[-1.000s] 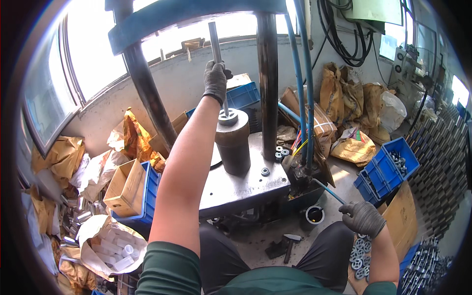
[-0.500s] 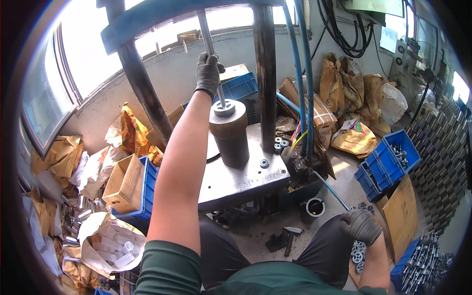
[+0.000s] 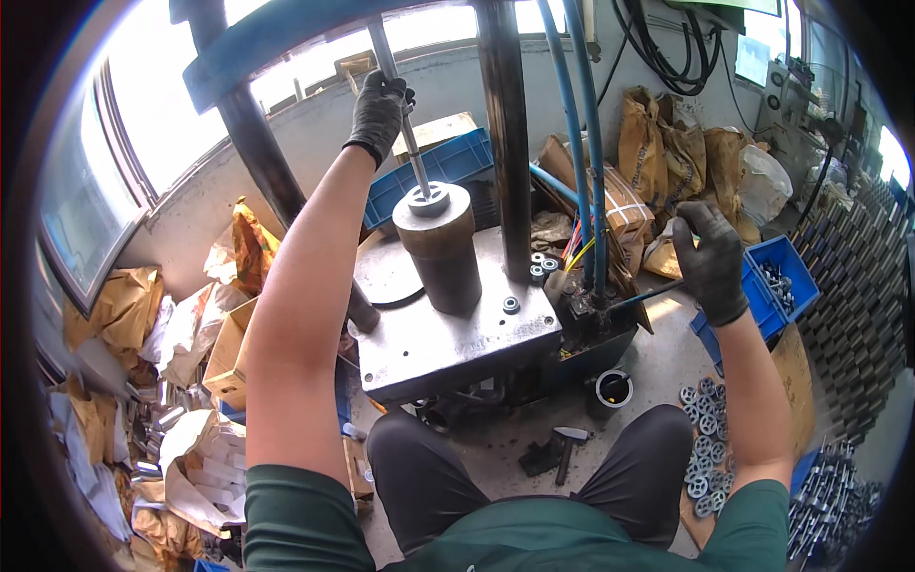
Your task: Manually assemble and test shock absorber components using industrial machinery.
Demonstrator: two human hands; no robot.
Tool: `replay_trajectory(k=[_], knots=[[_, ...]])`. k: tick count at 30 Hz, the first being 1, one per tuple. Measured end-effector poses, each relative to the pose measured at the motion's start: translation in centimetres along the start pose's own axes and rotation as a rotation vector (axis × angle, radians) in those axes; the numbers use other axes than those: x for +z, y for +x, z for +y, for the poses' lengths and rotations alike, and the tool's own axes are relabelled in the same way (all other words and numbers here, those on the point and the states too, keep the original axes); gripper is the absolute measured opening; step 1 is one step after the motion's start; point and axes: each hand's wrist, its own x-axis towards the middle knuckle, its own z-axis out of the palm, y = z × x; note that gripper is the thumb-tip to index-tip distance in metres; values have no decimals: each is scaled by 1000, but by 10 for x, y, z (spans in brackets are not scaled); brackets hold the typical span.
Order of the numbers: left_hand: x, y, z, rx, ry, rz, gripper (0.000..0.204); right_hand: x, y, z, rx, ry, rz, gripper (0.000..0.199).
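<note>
My gloved left hand [image 3: 379, 112] is closed around a slim metal rod [image 3: 412, 153]. The rod's lower end meets a spoked ring [image 3: 428, 199] on top of a dark steel cylinder [image 3: 438, 253], which stands on the press's metal plate [image 3: 448, 348]. At the right, my gloved right hand [image 3: 710, 253] is raised, its thumb and fingers apart. The end of the press's lever [image 3: 643, 297] reaches the heel of that hand; whether they touch I cannot tell. A small ring [image 3: 511, 305] lies on the plate, right of the cylinder.
Dark press columns [image 3: 507, 143] and blue hoses [image 3: 578, 143] rise around the plate. Spoked wheels [image 3: 705, 448] lie at lower right, beneath blue bins [image 3: 782, 276]. A hammer [image 3: 566, 453] and a white-rimmed pot [image 3: 613, 388] are on the floor. Sacks [image 3: 195, 467] crowd the left.
My right hand has risen from beside my knee and its fingers have loosened. The lever has swung from sloping down to sloping up. My left hand sits higher above the cylinder.
</note>
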Motion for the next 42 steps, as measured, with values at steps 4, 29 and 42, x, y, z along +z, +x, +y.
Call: replay_trajectory(k=[4,29,42], knots=[[-3,-3,-7,-3,13,-35,21,28,24,13,-5,36,12,17],[2,-25,-23,15,-112,11,28,-86,-141,-38,218,-24,-1113,32],[2,-26,-32,3,-123,2,31,-90,-176,-50,304,-67,-1126,23]])
